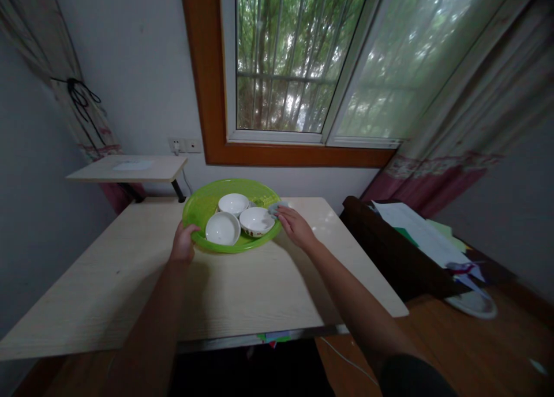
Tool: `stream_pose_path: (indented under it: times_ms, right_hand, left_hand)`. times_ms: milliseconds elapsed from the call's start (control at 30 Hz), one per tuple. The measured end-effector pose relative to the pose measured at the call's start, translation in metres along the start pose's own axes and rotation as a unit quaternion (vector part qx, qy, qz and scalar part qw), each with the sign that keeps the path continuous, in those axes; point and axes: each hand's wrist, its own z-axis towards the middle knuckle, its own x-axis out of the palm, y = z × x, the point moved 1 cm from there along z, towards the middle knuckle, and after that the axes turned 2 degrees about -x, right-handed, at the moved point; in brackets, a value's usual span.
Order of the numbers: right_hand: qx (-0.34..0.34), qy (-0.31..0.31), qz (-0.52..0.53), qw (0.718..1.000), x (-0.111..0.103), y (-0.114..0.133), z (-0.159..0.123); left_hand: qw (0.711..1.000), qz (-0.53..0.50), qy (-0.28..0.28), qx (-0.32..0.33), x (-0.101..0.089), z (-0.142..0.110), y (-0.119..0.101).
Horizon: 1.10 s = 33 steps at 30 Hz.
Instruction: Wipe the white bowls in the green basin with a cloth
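Observation:
A round green plastic tray (259, 192) lies at the far middle of a pale wooden table (130, 281). Three white bowls rest in it: one at the back (233, 203), one at the front left (222, 228), one at the right (257, 221). My left hand (183, 244) grips the tray's left rim, thumb over the edge. My right hand (295, 227) rests at the tray's right rim, fingers closed around a small pale grey cloth (277, 206) that pokes out beside the right bowl.
A small side shelf (130, 169) stands at the back left under a wall socket (185, 145). A dark wooden cabinet (389, 247) with papers (415, 229) stands close on the right. A barred window (281, 56) and curtains fill the wall behind.

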Motion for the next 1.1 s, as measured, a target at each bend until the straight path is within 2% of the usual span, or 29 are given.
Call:
stream_pose_path:
  times_ms: [167, 333, 533, 800, 933, 1100]
  right_hand:
    - [-0.023, 0.071, -0.050, 0.996, -0.001, -0.031, 0.037]
    - [-0.071, 0.124, -0.069, 0.987, -0.004, -0.037, 0.052]
    - [-0.064, 0.092, -0.001, 0.994, -0.008, -0.025, 0.046]
    - [-0.062, 0.056, -0.031, 0.996, -0.006, -0.015, 0.037]
    - [-0.067, 0.040, -0.050, 0.996, -0.004, -0.014, 0.031]
    - [-0.051, 0.007, -0.018, 0.998, -0.003, -0.009, 0.015]
  left_hand:
    - [1.000, 0.013, 0.004, -0.008, -0.002, 0.004, 0.004]
    - [1.000, 0.006, -0.017, -0.007, -0.001, 0.004, 0.004]
    - [1.000, -0.003, -0.008, 0.005, 0.002, 0.003, 0.003]
    - [1.000, -0.004, -0.021, 0.002, 0.008, -0.004, -0.001]
    - [1.000, -0.002, -0.008, 0.005, 0.009, -0.005, -0.002]
    - [1.000, 0.001, -0.014, 0.010, 0.008, -0.005, -0.002]
